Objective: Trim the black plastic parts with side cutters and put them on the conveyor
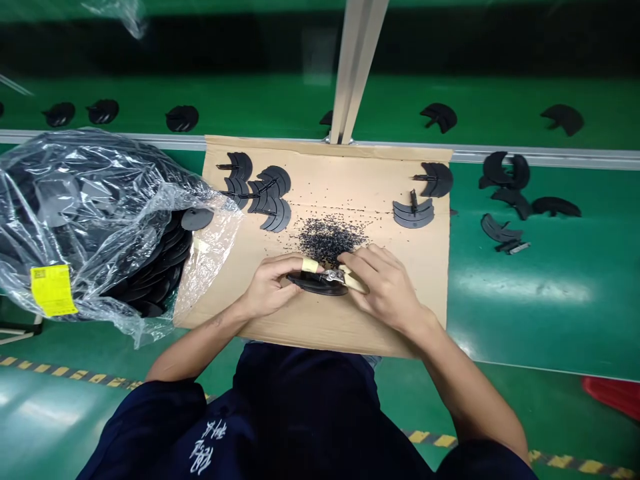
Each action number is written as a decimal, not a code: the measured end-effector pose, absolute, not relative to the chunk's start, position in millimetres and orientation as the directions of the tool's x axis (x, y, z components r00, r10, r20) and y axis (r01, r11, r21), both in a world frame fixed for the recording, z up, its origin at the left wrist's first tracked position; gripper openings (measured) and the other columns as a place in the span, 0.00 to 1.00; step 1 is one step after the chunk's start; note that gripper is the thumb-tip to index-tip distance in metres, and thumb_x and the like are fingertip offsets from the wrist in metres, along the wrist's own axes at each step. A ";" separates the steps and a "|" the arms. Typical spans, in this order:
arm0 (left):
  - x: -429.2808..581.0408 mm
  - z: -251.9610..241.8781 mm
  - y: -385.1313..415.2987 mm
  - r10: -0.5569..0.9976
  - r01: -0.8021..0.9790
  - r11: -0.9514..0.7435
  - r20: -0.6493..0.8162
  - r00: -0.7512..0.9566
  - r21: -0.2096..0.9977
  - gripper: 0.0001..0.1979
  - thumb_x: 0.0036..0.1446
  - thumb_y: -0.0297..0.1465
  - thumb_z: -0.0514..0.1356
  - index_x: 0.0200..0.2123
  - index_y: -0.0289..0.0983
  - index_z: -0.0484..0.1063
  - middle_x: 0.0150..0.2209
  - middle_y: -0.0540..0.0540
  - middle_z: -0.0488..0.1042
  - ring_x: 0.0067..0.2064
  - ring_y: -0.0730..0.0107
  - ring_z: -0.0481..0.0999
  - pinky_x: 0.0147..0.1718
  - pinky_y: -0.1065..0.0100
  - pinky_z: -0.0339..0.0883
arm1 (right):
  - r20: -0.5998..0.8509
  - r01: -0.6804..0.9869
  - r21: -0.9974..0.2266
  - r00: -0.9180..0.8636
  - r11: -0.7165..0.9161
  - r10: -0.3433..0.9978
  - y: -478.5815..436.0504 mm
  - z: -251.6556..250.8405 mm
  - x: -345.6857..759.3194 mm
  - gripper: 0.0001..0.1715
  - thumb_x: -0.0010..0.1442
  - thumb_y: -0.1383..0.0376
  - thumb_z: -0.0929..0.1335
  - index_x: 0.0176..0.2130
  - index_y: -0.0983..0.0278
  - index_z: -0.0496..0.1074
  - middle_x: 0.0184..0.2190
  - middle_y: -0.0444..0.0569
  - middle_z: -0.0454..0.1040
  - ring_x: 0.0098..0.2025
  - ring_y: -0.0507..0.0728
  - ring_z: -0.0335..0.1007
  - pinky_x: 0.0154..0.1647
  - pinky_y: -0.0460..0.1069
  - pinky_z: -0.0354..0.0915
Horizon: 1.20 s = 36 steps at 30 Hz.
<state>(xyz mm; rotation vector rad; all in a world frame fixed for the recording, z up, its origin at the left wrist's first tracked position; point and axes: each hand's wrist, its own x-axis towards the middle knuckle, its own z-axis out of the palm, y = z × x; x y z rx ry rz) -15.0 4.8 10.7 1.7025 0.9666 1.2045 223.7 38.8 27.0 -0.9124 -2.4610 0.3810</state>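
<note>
Between my hands, low over the cardboard sheet [310, 327], is a black curved plastic part [317, 287]. My left hand [274, 283] pinches its left end; yellowish tape wraps one finger. My right hand [383, 283] is closed around the pale handles of small metal nippers [334, 275], whose jaws meet the part's upper edge. A heap of tiny black plastic bits [330, 239] lies just beyond the hands. Several fan-shaped black parts [273, 193] rest on the cardboard at the left, and two more [414, 212] lie at the right.
A clear plastic bag [100, 200] full of black discs, with a yellow label [54, 290], stands at the left. More black parts [505, 170] lie on the green table [540, 280] at the right. A metal post [357, 73] rises behind, before a green belt [270, 100] carrying parts.
</note>
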 end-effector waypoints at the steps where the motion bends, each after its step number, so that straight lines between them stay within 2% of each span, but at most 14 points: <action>1: -14.2 9.9 4.8 0.908 0.130 -0.378 0.340 0.244 0.917 0.12 0.64 0.24 0.64 0.48 0.40 0.82 0.41 0.43 0.85 0.41 0.69 0.84 0.40 0.71 0.78 | 0.340 0.547 -0.391 -0.662 0.741 0.668 38.4 27.6 223.7 0.14 0.70 0.66 0.62 0.49 0.67 0.74 0.36 0.55 0.77 0.36 0.59 0.66 0.37 0.53 0.64; 6: -11.1 6.5 3.9 0.919 0.163 -0.364 0.326 0.222 0.917 0.08 0.64 0.30 0.66 0.44 0.39 0.83 0.39 0.42 0.85 0.39 0.68 0.84 0.37 0.69 0.79 | 0.343 0.612 -0.297 -0.648 0.733 0.680 35.5 28.1 223.7 0.16 0.68 0.72 0.60 0.40 0.64 0.76 0.28 0.50 0.75 0.30 0.56 0.64 0.31 0.51 0.60; 10: -11.4 9.4 1.3 0.931 0.169 -0.335 0.297 0.214 0.927 0.09 0.64 0.34 0.66 0.45 0.37 0.82 0.39 0.42 0.84 0.38 0.68 0.84 0.36 0.70 0.79 | 0.342 0.606 -0.372 -0.614 0.703 0.711 35.7 22.8 225.1 0.15 0.68 0.72 0.61 0.40 0.64 0.76 0.28 0.49 0.76 0.29 0.55 0.67 0.31 0.50 0.61; 12: -11.8 13.2 1.1 0.926 0.177 -0.333 0.287 0.244 0.926 0.10 0.65 0.33 0.65 0.47 0.37 0.81 0.40 0.42 0.83 0.39 0.69 0.83 0.38 0.70 0.79 | 0.348 0.623 -0.377 -0.591 0.686 0.728 37.3 20.4 225.3 0.15 0.67 0.71 0.61 0.42 0.64 0.76 0.28 0.49 0.76 0.30 0.55 0.67 0.31 0.50 0.61; 14: -11.6 16.5 3.6 0.911 0.224 -0.364 0.297 0.286 0.904 0.11 0.65 0.31 0.64 0.50 0.37 0.80 0.41 0.41 0.82 0.41 0.69 0.82 0.40 0.69 0.78 | 0.356 0.666 -0.319 -0.576 0.675 0.736 39.9 19.6 225.3 0.14 0.66 0.71 0.62 0.43 0.64 0.75 0.29 0.50 0.76 0.32 0.57 0.66 0.32 0.51 0.59; 17: -10.9 16.1 14.0 0.866 0.342 -0.473 0.358 0.348 0.812 0.14 0.66 0.26 0.61 0.54 0.38 0.77 0.43 0.42 0.81 0.43 0.67 0.80 0.42 0.65 0.77 | 0.317 0.722 -0.246 -0.570 0.646 0.758 45.0 20.9 227.0 0.12 0.64 0.71 0.65 0.46 0.64 0.75 0.33 0.53 0.77 0.36 0.60 0.66 0.34 0.53 0.58; 19: -11.3 12.8 23.4 0.825 0.394 -0.555 0.422 0.375 0.733 0.17 0.65 0.22 0.57 0.53 0.39 0.77 0.44 0.42 0.81 0.44 0.66 0.79 0.43 0.62 0.76 | 0.267 0.744 -0.317 -0.525 0.588 0.808 48.3 22.6 230.8 0.12 0.63 0.71 0.65 0.45 0.65 0.74 0.35 0.54 0.77 0.37 0.60 0.66 0.35 0.53 0.57; 20: -11.9 11.0 27.7 0.806 0.405 -0.586 0.454 0.379 0.702 0.18 0.64 0.19 0.55 0.52 0.39 0.77 0.44 0.43 0.81 0.45 0.66 0.79 0.44 0.61 0.75 | 0.234 0.740 -0.403 -0.485 0.538 0.843 49.4 23.7 233.2 0.10 0.63 0.70 0.65 0.43 0.64 0.74 0.35 0.54 0.77 0.36 0.60 0.66 0.35 0.53 0.58; 22: -13.2 8.1 33.9 0.787 0.408 -0.615 0.498 0.364 0.675 0.20 0.62 0.17 0.54 0.50 0.39 0.77 0.43 0.44 0.81 0.46 0.66 0.79 0.45 0.59 0.75 | 0.131 0.662 -0.649 -0.388 0.375 0.912 49.2 25.9 236.7 0.06 0.65 0.65 0.66 0.40 0.64 0.73 0.33 0.51 0.76 0.34 0.58 0.66 0.35 0.52 0.59; 24: -13.3 6.9 35.7 0.777 0.393 -0.629 0.529 0.341 0.671 0.18 0.62 0.17 0.54 0.49 0.38 0.77 0.43 0.44 0.82 0.46 0.67 0.80 0.46 0.59 0.75 | -0.010 0.479 -0.864 -0.322 0.154 0.947 45.1 27.9 235.2 0.11 0.67 0.58 0.67 0.37 0.63 0.71 0.30 0.46 0.72 0.31 0.54 0.64 0.33 0.50 0.60; 26: -11.5 6.5 34.2 0.759 0.381 -0.651 0.566 0.321 0.656 0.16 0.63 0.17 0.56 0.47 0.39 0.77 0.41 0.45 0.82 0.45 0.67 0.80 0.46 0.60 0.76 | -0.148 0.253 -0.965 -0.308 -0.068 0.940 38.4 29.2 227.0 0.18 0.64 0.50 0.69 0.35 0.62 0.69 0.27 0.42 0.67 0.28 0.52 0.61 0.31 0.49 0.60; 29: -8.2 6.3 29.7 0.719 0.408 -0.690 0.627 0.299 0.598 0.13 0.64 0.19 0.59 0.46 0.40 0.78 0.40 0.47 0.82 0.45 0.67 0.80 0.46 0.59 0.77 | -0.297 -0.043 -0.945 -0.298 -0.324 0.907 29.3 29.7 208.3 0.27 0.53 0.45 0.77 0.35 0.61 0.68 0.26 0.39 0.63 0.26 0.50 0.59 0.28 0.48 0.61; 31: -9.0 7.0 27.5 0.705 0.455 -0.700 0.634 0.316 0.551 0.13 0.65 0.21 0.59 0.48 0.41 0.77 0.41 0.47 0.82 0.47 0.65 0.80 0.48 0.58 0.77 | -0.362 -0.143 -0.900 -0.279 -0.411 0.889 26.8 30.0 198.8 0.30 0.47 0.45 0.79 0.35 0.60 0.67 0.26 0.38 0.64 0.25 0.50 0.61 0.27 0.48 0.62; 36: -24.8 17.9 26.8 0.724 0.548 -0.676 0.582 0.370 0.492 0.21 0.66 0.18 0.51 0.54 0.42 0.74 0.50 0.42 0.80 0.54 0.61 0.77 0.53 0.51 0.74 | -0.304 -0.101 -0.941 -0.173 -0.324 0.937 29.3 30.6 196.4 0.28 0.49 0.45 0.79 0.32 0.61 0.67 0.25 0.39 0.64 0.26 0.50 0.60 0.27 0.48 0.62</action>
